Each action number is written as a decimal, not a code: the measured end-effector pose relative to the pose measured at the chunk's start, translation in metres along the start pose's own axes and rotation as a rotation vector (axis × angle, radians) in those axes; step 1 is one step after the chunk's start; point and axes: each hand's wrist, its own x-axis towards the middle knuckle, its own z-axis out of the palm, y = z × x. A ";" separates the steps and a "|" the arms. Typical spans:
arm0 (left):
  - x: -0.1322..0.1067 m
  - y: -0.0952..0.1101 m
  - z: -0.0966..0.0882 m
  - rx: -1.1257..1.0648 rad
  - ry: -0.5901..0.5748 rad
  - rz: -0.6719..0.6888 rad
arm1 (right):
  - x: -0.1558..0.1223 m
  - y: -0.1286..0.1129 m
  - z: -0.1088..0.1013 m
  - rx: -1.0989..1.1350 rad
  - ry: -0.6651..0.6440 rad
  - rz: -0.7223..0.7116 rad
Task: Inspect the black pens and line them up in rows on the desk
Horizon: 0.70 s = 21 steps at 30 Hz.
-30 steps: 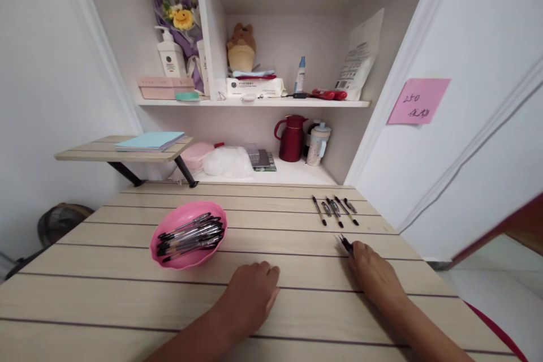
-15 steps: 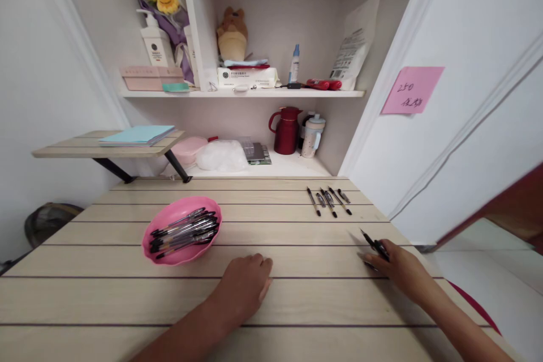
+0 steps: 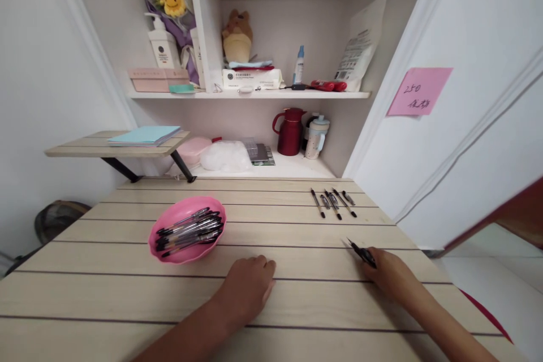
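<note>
My right hand (image 3: pixel 384 271) is closed around a black pen (image 3: pixel 362 253), its thin tip pointing up and to the left, just above the wooden tabletop. Beyond it lie several uncapped-looking pens (image 3: pixel 314 202), with short dark pieces like pen caps (image 3: pixel 348 198) among them. My left hand (image 3: pixel 250 283) rests on the table with its fingers curled in, and nothing shows in it. To its upper left stands a pink bowl (image 3: pixel 163 216) with a bundle of clear-barrelled, black-capped pens (image 3: pixel 190 231) inside.
A small raised shelf (image 3: pixel 76 150) at the left carries blue paper (image 3: pixel 146 134). Behind the tabletop, a white cabinet holds a red jug (image 3: pixel 291 131), a speckled cup (image 3: pixel 316 140) and a plastic bag (image 3: pixel 225 156). A pink note (image 3: pixel 419 91) sticks to the right wall.
My right hand has moved left with the black pen and turned a little. The left hand stays in place on the table. The whole view has shifted slightly.
</note>
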 end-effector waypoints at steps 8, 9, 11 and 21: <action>-0.003 -0.015 -0.002 0.052 0.071 -0.019 | 0.024 -0.035 -0.002 0.048 -0.006 -0.063; -0.002 -0.019 -0.003 0.084 0.097 -0.024 | 0.029 -0.050 -0.003 0.056 0.000 -0.096; -0.001 -0.031 -0.005 0.153 0.162 -0.039 | 0.039 -0.091 -0.005 0.075 -0.015 -0.162; 0.006 -0.080 -0.002 0.278 0.225 -0.189 | 0.089 -0.295 0.011 0.156 -0.031 -0.300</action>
